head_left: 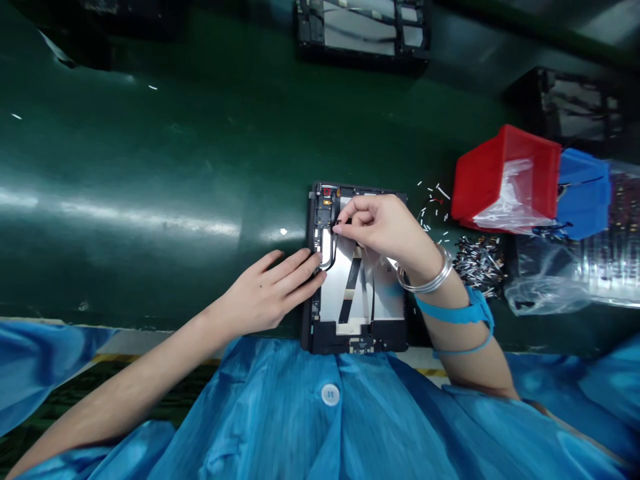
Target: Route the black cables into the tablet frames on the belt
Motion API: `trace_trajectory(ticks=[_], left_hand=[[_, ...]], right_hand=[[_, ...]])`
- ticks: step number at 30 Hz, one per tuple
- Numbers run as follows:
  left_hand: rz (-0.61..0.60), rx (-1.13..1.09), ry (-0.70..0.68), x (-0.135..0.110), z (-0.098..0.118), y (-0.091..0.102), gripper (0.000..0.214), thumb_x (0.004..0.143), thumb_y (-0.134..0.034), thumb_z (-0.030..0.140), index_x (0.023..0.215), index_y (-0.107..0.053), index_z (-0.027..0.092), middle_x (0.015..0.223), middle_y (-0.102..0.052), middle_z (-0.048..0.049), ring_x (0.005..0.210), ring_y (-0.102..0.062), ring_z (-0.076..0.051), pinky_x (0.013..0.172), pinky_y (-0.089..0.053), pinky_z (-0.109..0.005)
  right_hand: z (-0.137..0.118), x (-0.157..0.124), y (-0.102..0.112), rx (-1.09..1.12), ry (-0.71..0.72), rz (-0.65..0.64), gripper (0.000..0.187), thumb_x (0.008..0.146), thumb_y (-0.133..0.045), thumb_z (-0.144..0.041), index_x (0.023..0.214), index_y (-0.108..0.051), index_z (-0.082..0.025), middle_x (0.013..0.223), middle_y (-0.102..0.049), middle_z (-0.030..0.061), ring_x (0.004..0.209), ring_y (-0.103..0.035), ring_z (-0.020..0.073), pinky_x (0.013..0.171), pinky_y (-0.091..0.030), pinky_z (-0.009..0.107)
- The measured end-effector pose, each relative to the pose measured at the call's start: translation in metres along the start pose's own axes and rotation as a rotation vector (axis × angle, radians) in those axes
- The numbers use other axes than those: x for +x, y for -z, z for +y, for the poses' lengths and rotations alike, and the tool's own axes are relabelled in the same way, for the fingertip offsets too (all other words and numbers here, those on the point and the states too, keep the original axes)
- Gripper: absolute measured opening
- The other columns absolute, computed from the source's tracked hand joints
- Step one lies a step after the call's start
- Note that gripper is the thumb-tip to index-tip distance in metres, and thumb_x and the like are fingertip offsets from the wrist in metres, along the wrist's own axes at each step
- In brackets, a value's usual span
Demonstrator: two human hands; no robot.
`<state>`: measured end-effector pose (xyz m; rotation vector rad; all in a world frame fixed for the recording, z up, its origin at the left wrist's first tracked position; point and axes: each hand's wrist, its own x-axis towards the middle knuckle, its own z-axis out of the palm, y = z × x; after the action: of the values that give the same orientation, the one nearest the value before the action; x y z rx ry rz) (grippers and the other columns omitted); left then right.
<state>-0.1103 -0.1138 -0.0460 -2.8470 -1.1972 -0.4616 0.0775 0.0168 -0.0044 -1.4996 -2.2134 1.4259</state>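
An opened tablet (356, 320) lies back-side up on the green belt (150, 200) right in front of me, its silver plate, black flex cables and circuit board showing. My left hand (273, 290) lies flat, fingers stretched out, with its fingertips pressing the tablet's left edge by a curved black cable (330, 257). My right hand (383, 227) hovers over the tablet's upper part, fingers pinched together at the top of that cable near the circuit board. Whatever the pinch holds is too small to make out. A silver bangle and a blue wrist strap ring my right wrist.
A red bin (507, 177) lined with plastic and a blue bin (583, 193) stand to the right. Several small screws or pins (477, 260) lie scattered beside them, next to clear plastic bags (565, 273). Another opened device (363, 30) rests at the belt's far side.
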Motion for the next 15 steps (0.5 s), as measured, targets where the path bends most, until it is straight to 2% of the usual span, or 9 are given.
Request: trace_trajectory(ticks=[6,15], left_hand=[[-0.075,-0.064,-0.101,0.0032,-0.0061,-0.0012,0.045,0.084,-0.041,0.005,0.124,-0.060,0.014,0.145,-0.048,-0.0074,0.134,-0.044,-0.025,0.102,-0.041,-0.041],[-0.084,-0.102,-0.099,0.0060,-0.0074,-0.0017,0.044,0.086,-0.040,0.008,0.127,-0.057,0.013,0.142,-0.051,-0.0080,0.131,-0.048,-0.025,0.100,-0.042,-0.040]], right_hand=[[0.0015,-0.0008,-0.0021,-0.036,0.005,0.031,0.010,0.076,-0.065,-0.019,0.069,-0.059,-0.016,0.042,-0.049,-0.0087,0.044,-0.046,0.0075,0.057,-0.037,0.026],[0.0029,-0.0023,-0.0049,-0.070,-0.006,0.060,0.009,0.077,-0.066,-0.020,0.072,-0.060,-0.017,0.045,-0.052,-0.0080,0.047,-0.050,0.0083,0.059,-0.038,0.027]])
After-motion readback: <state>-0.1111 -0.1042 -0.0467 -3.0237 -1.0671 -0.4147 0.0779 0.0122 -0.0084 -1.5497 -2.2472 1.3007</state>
